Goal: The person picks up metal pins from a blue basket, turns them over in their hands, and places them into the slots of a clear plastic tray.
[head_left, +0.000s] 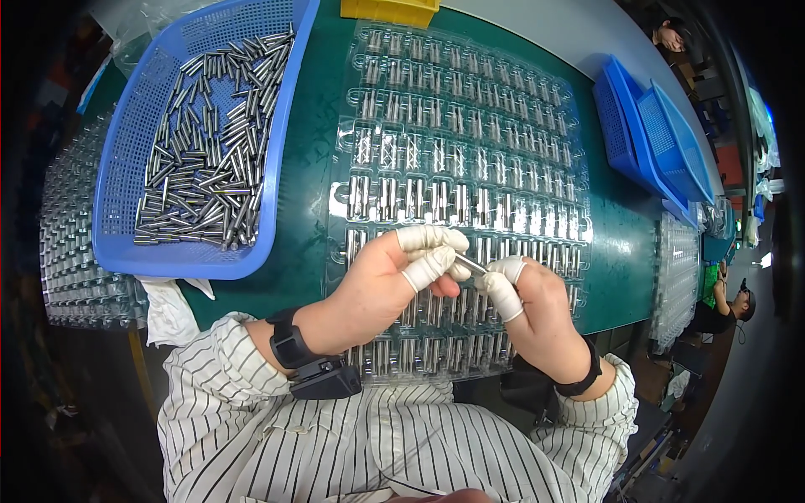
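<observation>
Between my two hands, just above the clear plastic trays, a slim shiny metal rod (472, 266) is pinched at both ends. My left hand (373, 281) is closed on its left end, with white finger cots on thumb and fingers. My right hand (541, 306), also in finger cots, grips the other end between thumb and forefinger. Below them lies a clear blister tray (344, 220) with rows of slots filled with similar metal rods. The rod's ends are hidden by my fingertips, so its full shape cannot be made out.
To the left stands a blue mesh basket (267, 243) with a heap of metal rods. Stacked clear trays (80, 251) lie beyond it. Blue baskets (620, 126) stand at the right, a yellow bin (390, 10) at the back. A green mat (310, 142) covers the table. Other people sit farther right.
</observation>
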